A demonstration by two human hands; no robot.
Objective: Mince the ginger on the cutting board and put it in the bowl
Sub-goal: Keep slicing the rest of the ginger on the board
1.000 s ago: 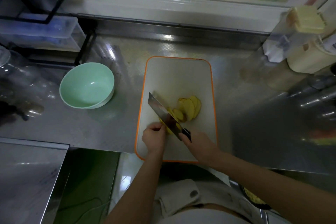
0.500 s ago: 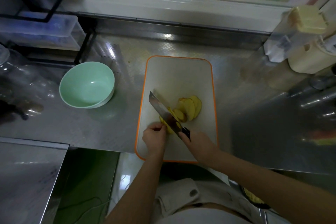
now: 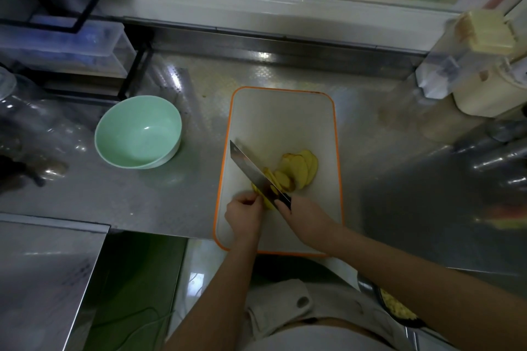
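Head view. I see the cutting board (image 3: 279, 122), white with an orange rim, lying on the steel counter (image 3: 142, 196), with its near edge overhanging the counter's front. The ginger (image 3: 299, 168) sits on the board's near half. It is a fan of flat yellow slices overlapping on the right of the blade, plus an uncut end on the blade's left. The knife (image 3: 251, 171) has a broad cleaver-type blade. It runs diagonally from upper left to lower right, edge down on the ginger.

My read on the hands: the right hand (image 3: 306, 219) is wrapped around the dark handle, fingers curled tight. The left hand (image 3: 243, 214) is curled, fingertips pinching the uncut ginger end right by the blade's flat. I can't tell if they touch the blade.

The bowl (image 3: 137, 134), pale green, stands upright on the counter, well left of the board. At rear left is a black rack (image 3: 134, 71) with clear plastic boxes. At rear right is a cream container (image 3: 484, 94). At bottom right a dark dish (image 3: 399, 310) of something yellow is partly hidden by the right arm.
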